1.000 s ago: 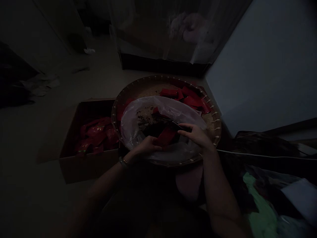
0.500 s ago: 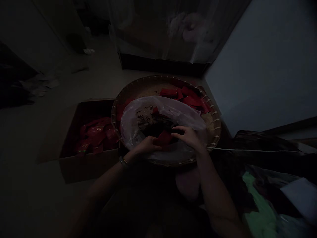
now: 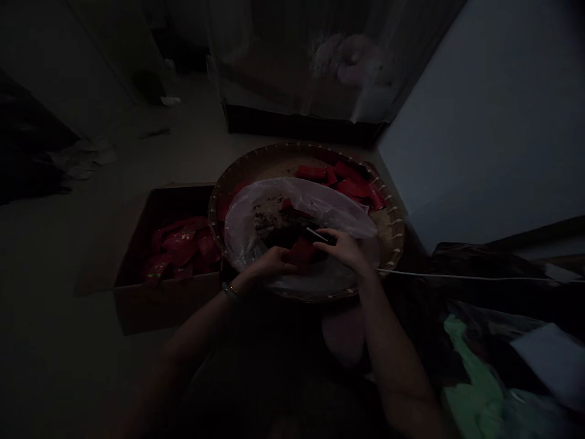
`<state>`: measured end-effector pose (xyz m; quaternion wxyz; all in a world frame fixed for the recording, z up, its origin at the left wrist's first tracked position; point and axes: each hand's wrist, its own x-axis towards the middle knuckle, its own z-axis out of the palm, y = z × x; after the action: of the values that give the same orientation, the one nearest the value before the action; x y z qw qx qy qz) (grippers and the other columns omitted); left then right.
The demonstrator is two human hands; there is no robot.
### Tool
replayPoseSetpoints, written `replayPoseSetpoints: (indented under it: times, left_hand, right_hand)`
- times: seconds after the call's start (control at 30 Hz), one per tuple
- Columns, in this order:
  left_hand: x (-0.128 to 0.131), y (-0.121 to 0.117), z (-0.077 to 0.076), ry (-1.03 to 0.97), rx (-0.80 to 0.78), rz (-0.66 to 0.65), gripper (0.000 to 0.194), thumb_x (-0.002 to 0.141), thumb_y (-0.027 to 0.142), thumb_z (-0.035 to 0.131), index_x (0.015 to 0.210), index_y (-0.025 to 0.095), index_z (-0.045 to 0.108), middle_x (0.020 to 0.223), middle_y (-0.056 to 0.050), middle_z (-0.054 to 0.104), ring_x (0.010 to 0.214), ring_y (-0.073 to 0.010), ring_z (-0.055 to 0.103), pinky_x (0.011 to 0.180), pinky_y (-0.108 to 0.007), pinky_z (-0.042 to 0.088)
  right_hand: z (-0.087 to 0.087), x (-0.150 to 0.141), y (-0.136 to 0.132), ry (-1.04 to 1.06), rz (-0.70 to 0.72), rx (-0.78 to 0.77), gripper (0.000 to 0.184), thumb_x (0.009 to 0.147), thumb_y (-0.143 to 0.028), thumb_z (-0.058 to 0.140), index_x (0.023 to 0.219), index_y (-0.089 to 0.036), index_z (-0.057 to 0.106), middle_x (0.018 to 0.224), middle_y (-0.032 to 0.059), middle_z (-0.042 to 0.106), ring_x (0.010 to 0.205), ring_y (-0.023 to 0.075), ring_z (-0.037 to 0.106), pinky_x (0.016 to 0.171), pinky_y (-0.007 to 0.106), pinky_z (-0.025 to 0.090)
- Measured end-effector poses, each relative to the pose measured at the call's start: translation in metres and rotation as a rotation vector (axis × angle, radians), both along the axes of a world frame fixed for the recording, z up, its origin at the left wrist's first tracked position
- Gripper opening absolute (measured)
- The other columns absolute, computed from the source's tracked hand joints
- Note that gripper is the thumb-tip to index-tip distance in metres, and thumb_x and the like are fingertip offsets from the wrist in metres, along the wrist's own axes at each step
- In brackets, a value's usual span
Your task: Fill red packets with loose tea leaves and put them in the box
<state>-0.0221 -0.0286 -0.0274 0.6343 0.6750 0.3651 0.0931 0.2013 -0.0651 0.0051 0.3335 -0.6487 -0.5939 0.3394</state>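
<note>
The room is very dark. A round woven basket tray (image 3: 393, 219) lies on the floor before me, with a clear plastic bag (image 3: 342, 213) of dark loose bits spread in it. My left hand (image 3: 269, 263) pinches a small red packet (image 3: 302, 250) over the bag. My right hand (image 3: 343, 249) is closed on a thin dark tool (image 3: 314, 234) at the packet's top. More red packets (image 3: 347, 180) lie at the tray's far side.
A cardboard box (image 3: 137, 305) holding several red packets (image 3: 178, 247) stands left of the tray. A pale wall panel (image 3: 479, 122) rises at the right. A plastic-draped box (image 3: 297, 122) sits behind. Green and dark cloth (image 3: 475, 378) lies at the lower right.
My right hand has drawn in from the right toward the red packet. The left hand has kept its hold on the packet. The view has shifted slightly.
</note>
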Motion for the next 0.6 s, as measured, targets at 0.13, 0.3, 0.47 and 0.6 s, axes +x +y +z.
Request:
replayPoseSetpoints:
  times: [0.13,0.3,0.47,0.6]
  left_hand:
    - [0.000,-0.001,-0.005,-0.040,0.020,0.028,0.040,0.062,0.027,0.072,0.097,0.009,0.070,0.077,-0.001,0.069,0.069,-0.0156,0.060,0.063,-0.022,0.042]
    - [0.002,0.001,-0.022,-0.196,-0.115,0.326,0.032,0.062,0.023,0.067,0.090,0.008,0.067,0.065,0.000,0.064,0.055,-0.0117,0.057,0.053,-0.020,0.042]
    - [0.004,0.014,-0.030,-0.315,-0.090,0.591,0.031,0.061,0.026,0.069,0.086,0.009,0.062,0.061,0.000,0.060,0.049,-0.0099,0.054,0.049,-0.020,0.042]
    - [0.002,0.012,-0.027,-0.393,-0.083,0.569,0.037,0.061,0.030,0.072,0.090,0.009,0.061,0.063,0.001,0.059,0.049,-0.0076,0.052,0.050,-0.019,0.040]
  right_hand:
    - [-0.004,0.012,0.004,0.008,0.074,-0.013,0.039,0.071,-0.036,0.070,0.106,-0.020,0.068,0.104,0.0047,0.070,0.097,0.0236,0.063,0.087,0.036,0.048]
    - [-0.018,0.028,0.007,0.004,0.085,0.039,0.050,0.069,-0.040,0.069,0.115,-0.019,0.063,0.111,0.0070,0.068,0.101,0.0240,0.063,0.089,0.037,0.048]
    - [-0.037,0.033,0.007,-0.173,0.140,0.018,0.051,0.072,-0.041,0.066,0.119,-0.021,0.061,0.113,0.0075,0.068,0.103,0.0245,0.063,0.092,0.039,0.047]
    - [-0.039,0.031,0.006,-0.217,0.131,0.067,0.049,0.076,-0.040,0.063,0.120,-0.021,0.060,0.113,0.0086,0.068,0.103,0.0255,0.063,0.090,0.039,0.048]
